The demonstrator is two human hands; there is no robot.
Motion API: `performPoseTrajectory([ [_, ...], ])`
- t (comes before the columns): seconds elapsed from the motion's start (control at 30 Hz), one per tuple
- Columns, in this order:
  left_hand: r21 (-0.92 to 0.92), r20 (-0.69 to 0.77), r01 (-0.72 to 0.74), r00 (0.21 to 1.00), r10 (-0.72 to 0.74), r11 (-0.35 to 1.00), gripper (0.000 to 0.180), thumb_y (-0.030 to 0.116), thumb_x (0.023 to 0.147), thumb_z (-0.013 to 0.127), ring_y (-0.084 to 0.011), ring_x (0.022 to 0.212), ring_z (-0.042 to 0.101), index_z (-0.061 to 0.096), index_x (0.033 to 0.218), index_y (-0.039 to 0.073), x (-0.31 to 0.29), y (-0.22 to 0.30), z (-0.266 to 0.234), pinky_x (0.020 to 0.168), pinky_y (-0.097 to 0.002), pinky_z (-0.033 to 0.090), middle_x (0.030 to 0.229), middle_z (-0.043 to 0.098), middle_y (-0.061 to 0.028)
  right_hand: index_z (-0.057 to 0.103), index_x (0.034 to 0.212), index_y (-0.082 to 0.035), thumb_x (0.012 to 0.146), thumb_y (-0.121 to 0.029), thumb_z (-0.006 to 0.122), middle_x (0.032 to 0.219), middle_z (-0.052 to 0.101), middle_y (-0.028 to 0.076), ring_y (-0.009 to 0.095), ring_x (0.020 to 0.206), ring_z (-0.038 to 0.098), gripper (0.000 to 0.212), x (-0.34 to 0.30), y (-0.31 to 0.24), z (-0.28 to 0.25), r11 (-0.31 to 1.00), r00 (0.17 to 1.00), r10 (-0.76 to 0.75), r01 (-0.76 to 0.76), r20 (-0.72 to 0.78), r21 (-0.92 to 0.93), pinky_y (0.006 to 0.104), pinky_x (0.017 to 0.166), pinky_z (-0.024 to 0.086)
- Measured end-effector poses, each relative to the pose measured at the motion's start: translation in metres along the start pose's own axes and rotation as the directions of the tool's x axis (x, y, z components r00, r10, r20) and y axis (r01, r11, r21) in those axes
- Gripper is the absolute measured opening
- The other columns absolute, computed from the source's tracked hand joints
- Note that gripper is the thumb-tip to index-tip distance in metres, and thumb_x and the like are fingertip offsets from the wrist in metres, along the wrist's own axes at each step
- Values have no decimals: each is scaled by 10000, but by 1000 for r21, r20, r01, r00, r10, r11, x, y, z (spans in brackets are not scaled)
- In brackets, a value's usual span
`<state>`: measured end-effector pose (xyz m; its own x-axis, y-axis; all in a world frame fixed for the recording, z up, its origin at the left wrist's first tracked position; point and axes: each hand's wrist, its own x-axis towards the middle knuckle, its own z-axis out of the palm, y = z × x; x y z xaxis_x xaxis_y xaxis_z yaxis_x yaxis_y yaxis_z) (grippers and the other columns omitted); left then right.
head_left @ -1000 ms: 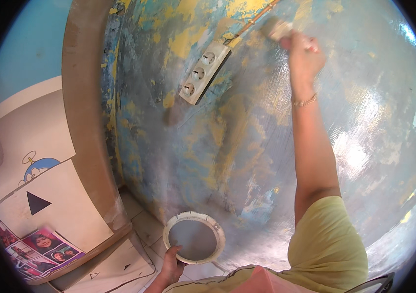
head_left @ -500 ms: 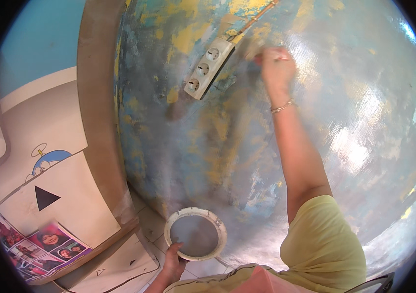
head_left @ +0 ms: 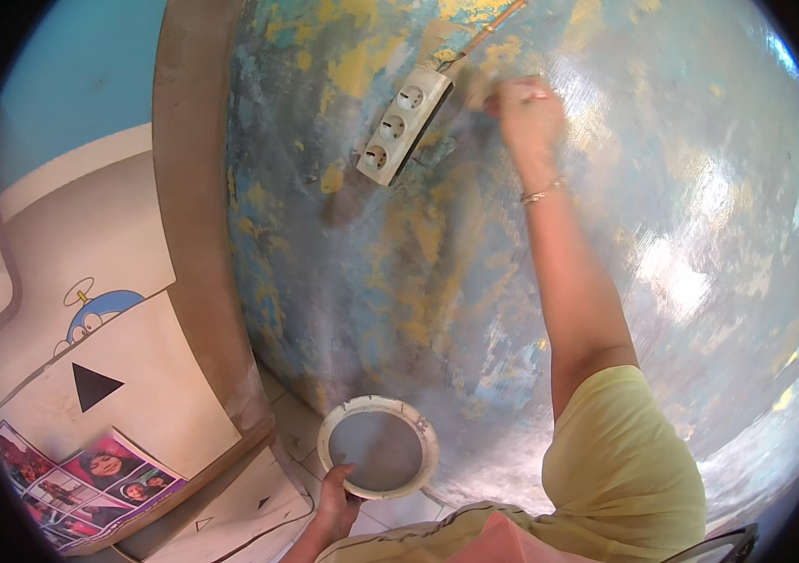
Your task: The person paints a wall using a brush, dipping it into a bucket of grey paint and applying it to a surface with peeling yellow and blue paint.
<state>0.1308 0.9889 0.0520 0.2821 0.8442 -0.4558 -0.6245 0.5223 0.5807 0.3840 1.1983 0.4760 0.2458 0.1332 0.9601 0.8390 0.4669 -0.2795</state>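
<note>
My left hand (head_left: 336, 502) grips the rim of a round white tub (head_left: 430, 441), its thumb over the edge. Inside the tub is grey paint (head_left: 376, 452), and the tub is held low in front of the wall. Raised against the painted wall (head_left: 475, 281), my right hand (head_left: 529, 122) is closed, its fingers bunched around something small that blur and the hand itself hide. Just left of that hand a white power strip (head_left: 404, 127) with three sockets is fixed aslant on the wall. The wall is patchy grey, blue and yellow, with wet-looking shine on the right.
A brown wooden frame (head_left: 198, 216) borders the wall on the left. Beside it stands a pale cabinet (head_left: 155, 375) with a cartoon drawing, a black triangle and a photo sheet (head_left: 90, 483). A cable (head_left: 493, 33) runs up from the power strip. Floor tiles (head_left: 399, 511) show below the tub.
My right hand has shifted slightly upward near the power strip, still closed. My left hand keeps its hold on the tub. The whole view has shifted a little.
</note>
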Motion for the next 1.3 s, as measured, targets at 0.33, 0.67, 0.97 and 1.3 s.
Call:
performPoseTrajectory([
  [0.33,15,30,34,999,-35,999,495,265,823,553,-271,1064,550,456,1241,18,-2,2,1,872,-428,461,1176,556,-142,640,739,-10,795,-148,594,657,654,100,224,662,658,156,-19,6,13,981,989,-21,49,149,-189,314,628,510],
  [0.67,27,69,13,998,-15,1000,513,265,816,555,-292,1063,556,438,1266,50,4,-5,-12,824,-479,484,1182,549,-138,679,960,-61,836,-85,574,1001,653,114,306,873,643,164,93,-54,-94,637,778,-586,614,225,-466,370,758,517],
  [0.97,94,66,26,997,-33,995,593,263,826,494,-321,1175,479,335,1353,41,0,5,-2,935,-506,415,1306,459,-161,649,987,-73,781,-42,548,1043,574,172,348,950,589,231,15,-5,-43,494,613,-184,733,768,-466,422,825,501],
  [1.3,71,55,47,997,-51,996,527,268,835,523,-279,1130,530,413,1306,58,5,3,-8,867,-466,472,1229,532,-115,673,916,-81,852,-117,566,910,638,104,309,863,617,129,41,-46,-108,711,747,-451,632,488,-309,386,750,491],
])
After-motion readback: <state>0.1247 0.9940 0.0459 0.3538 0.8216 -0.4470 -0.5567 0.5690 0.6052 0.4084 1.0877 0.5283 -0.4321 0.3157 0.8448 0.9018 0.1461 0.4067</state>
